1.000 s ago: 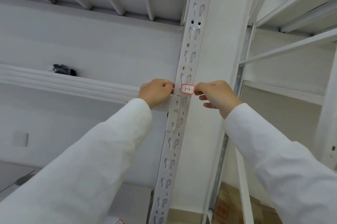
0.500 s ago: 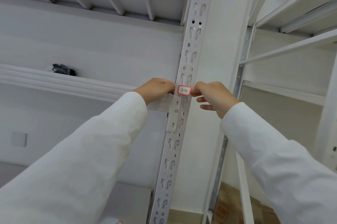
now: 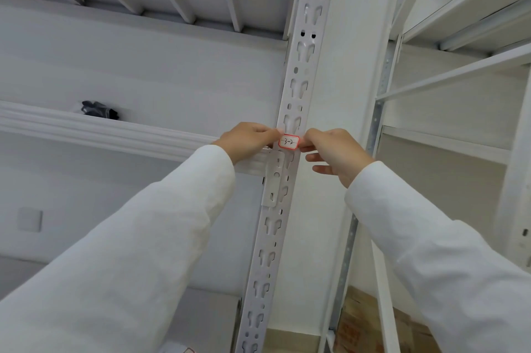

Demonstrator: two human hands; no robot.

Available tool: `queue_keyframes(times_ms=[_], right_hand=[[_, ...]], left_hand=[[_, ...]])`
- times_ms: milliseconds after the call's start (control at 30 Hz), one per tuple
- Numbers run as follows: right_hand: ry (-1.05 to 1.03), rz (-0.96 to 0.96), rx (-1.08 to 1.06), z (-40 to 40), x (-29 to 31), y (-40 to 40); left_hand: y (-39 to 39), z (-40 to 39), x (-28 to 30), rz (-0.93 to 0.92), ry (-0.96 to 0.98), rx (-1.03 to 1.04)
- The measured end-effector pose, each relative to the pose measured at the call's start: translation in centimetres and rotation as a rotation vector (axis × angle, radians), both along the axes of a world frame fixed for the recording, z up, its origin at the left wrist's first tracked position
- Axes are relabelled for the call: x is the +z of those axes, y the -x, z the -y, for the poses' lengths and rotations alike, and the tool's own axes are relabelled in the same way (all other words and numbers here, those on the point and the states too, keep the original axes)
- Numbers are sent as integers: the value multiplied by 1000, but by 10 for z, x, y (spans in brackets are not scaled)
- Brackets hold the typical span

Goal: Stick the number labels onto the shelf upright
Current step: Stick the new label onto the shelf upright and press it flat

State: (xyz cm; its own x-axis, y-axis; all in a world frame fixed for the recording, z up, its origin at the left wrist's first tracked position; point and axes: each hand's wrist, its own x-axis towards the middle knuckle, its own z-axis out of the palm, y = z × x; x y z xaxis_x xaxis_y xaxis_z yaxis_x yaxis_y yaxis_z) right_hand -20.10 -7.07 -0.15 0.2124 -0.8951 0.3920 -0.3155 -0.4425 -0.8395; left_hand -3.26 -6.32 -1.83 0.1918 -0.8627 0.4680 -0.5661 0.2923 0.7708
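A white slotted shelf upright (image 3: 298,65) runs up the middle of the view. A small white label with a red border and the handwritten number 3-2 (image 3: 288,142) lies flat against the upright, level with the shelf beam. My left hand (image 3: 247,138) pinches the label's left edge. My right hand (image 3: 333,151) pinches its right edge, with its lower fingers spread.
A white shelf beam (image 3: 115,134) reaches left from the upright, with a dark bundle (image 3: 97,109) lying on it. A second white rack (image 3: 448,71) stands at the right. Brown cardboard boxes (image 3: 370,321) sit low at the right. A wall plate (image 3: 29,219) is at left.
Both hands and the label have shifted slightly left and up along the upright, and the label now sits squarer across its face.
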Motion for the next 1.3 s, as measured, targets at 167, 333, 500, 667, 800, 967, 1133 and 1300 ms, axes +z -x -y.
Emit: queue_keyframes(times_ms=[167, 333, 500, 667, 800, 967, 1133, 1300], right_hand=[[1, 4, -5, 2, -1, -1], [-6, 2, -3, 3, -2, 0], [15, 36, 1, 5, -5, -1], [122, 22, -45, 10, -9, -1], [215, 0, -70, 10, -12, -2], [264, -24, -114, 10, -12, -3], [320, -66, -151, 10, -13, -3], [397, -97, -189, 7, -16, -5]], left_hand=[[4, 3, -1, 14, 37, 37], [3, 9, -1, 56, 50, 61], [3, 12, -1, 61, 51, 90], [3, 15, -1, 60, 41, 90], [2, 15, -1, 71, 34, 68], [1, 13, -1, 63, 40, 60], [-1, 15, -2, 68, 30, 70], [0, 17, -1, 30, 26, 45]])
